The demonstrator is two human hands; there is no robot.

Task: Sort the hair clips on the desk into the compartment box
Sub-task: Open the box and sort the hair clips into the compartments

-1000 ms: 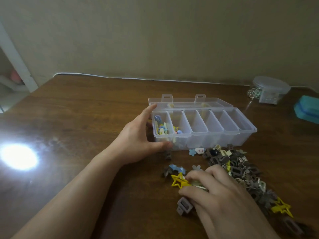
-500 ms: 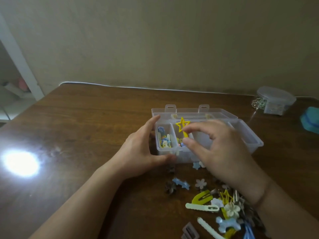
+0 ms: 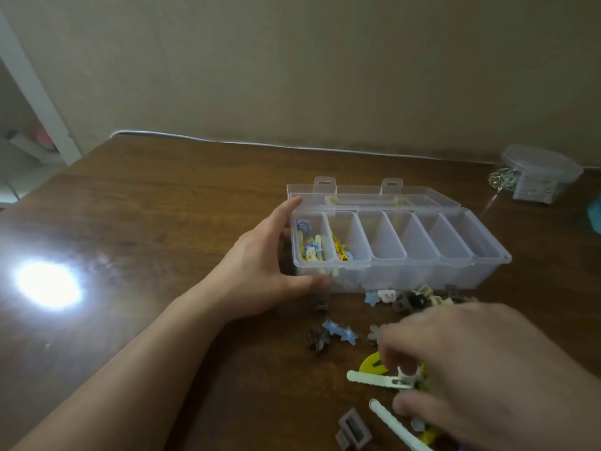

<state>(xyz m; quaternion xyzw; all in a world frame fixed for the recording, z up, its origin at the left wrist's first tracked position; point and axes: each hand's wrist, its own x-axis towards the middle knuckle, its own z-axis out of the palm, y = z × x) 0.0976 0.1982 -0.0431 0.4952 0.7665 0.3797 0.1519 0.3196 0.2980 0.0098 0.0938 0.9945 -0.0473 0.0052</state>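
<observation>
Clear plastic box (image 3: 400, 271), lid folded back, six compartments, near the desk's (image 3: 162, 222) far edge, right of centre. Leftmost two compartments loaded; remaining four apparently empty. Left hand (image 3: 260, 271) curled round the box's left end, thumb on the front wall, fingers at the rear corner: steadying grip.

Loose clips (image 3: 338, 333) scattered between the box and the desk's near edge, right of centre. Right hand (image 3: 481, 369) blurred, low over this pile, fingertips bent over a pale bar clip (image 3: 377, 379) that lies across a yellow clip (image 3: 374, 364); contact not confirmed, grip state cannot be told.

Handling, as a judgement: light, rigid, smooth plastic; likely to skid on the polished wood. Best pinched across the narrow sides, mid-length. Small flower and star pieces probably brittle at the points; better held by the body. Risk of overlapping clips lifting together.
</observation>
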